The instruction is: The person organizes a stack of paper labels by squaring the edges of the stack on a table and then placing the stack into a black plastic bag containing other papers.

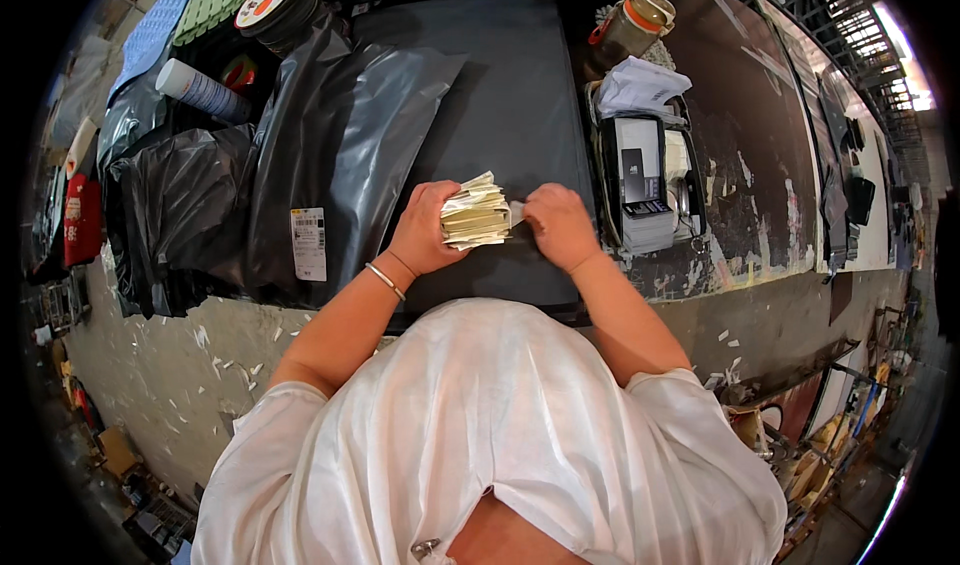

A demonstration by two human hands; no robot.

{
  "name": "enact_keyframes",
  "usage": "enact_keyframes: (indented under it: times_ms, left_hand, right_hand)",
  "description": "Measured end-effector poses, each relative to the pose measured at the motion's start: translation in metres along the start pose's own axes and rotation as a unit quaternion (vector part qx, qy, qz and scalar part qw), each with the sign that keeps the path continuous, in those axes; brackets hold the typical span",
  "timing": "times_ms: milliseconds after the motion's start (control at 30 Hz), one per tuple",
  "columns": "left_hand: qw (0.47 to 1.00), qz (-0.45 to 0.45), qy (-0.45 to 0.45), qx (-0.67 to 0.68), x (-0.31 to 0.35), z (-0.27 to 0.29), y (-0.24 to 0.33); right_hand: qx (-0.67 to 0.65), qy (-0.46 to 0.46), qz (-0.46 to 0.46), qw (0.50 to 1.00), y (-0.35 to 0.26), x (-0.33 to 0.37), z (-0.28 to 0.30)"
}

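Observation:
My left hand [425, 230] is closed round a thick bundle of cream paper slips [475, 213], whose uneven edges fan out to the right. Just right of the bundle, my right hand [560, 227] has its fingers curled in a pinch. A small whitish slip [516, 213] shows between its fingertips and the bundle; whether it is still part of the bundle I cannot tell. Both hands are above a flat black sheet-like surface [490, 95] in front of me.
To the left lie a black plastic bag [340, 135] with a white label and a white spray can [203, 91]. On the right, an open black case [652, 180] holds papers and cards. Behind it stands a jar [640, 23] with an orange band. Paper scraps [225, 365] litter the floor.

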State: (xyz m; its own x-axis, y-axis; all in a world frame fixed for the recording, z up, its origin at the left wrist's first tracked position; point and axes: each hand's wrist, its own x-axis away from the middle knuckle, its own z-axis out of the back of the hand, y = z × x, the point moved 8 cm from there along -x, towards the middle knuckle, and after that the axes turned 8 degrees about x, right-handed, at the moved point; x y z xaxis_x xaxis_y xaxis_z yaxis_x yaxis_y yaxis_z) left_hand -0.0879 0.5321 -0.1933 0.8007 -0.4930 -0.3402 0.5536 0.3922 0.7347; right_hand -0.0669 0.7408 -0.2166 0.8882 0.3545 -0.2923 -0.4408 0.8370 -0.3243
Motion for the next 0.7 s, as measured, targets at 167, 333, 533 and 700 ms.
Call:
enact_keyframes:
  times_ms: [167,333,533,700]
  left_hand:
    - [1.0,-0.007,-0.018,-0.011,0.004,-0.003,0.002]
    - [0.998,-0.017,-0.053,0.008,0.002,-0.007,0.006]
    - [0.999,0.043,-0.032,-0.011,0.012,-0.005,-0.008]
    - [0.998,0.003,-0.025,-0.052,0.003,-0.003,0.0]
  right_hand:
    - [-0.186,0.028,-0.301,0.935,0.059,0.011,0.045]
    - [-0.158,0.042,-0.166,0.973,0.039,-0.081,0.033]
    - [-0.051,-0.216,0.038,0.974,-0.019,-0.112,-0.033]
    - [-0.259,-0.277,-0.08,0.922,-0.008,-0.104,-0.043]
